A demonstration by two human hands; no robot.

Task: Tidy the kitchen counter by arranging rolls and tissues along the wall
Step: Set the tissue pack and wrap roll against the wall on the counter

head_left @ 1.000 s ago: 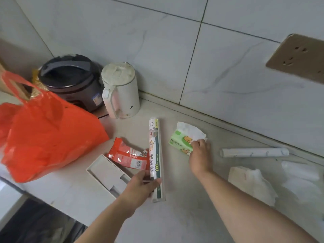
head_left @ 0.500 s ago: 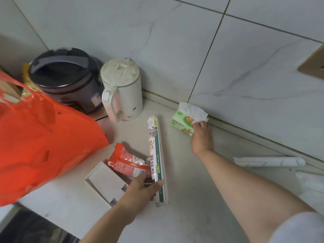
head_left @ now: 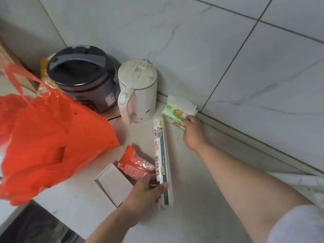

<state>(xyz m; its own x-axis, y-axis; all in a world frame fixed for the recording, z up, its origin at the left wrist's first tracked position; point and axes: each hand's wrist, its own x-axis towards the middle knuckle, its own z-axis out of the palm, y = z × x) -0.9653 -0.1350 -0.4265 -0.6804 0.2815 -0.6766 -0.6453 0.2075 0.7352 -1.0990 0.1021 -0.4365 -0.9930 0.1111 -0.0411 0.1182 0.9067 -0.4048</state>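
A green tissue pack point(head_left: 173, 113) with a white tissue sticking out lies against the foot of the tiled wall, right of the kettle. My right hand point(head_left: 193, 132) holds its near corner with curled fingers. A long cling-film roll point(head_left: 161, 155) with printed wrapping lies lengthwise on the counter, its far end near the kettle. My left hand point(head_left: 145, 190) grips the roll's near end, thumb over it. A white roll point(head_left: 298, 179) lies along the wall at the far right, partly hidden by my right arm.
A white kettle point(head_left: 138, 90) and a dark rice cooker point(head_left: 82, 76) stand by the wall. A large red plastic bag point(head_left: 43, 137) fills the left. A red snack packet point(head_left: 135, 163) and an open white box point(head_left: 112, 183) lie beside the roll.
My right hand has pushed the tissue pack away from me, up to the wall beside the kettle. My left hand has stayed on the cling-film roll's near end.
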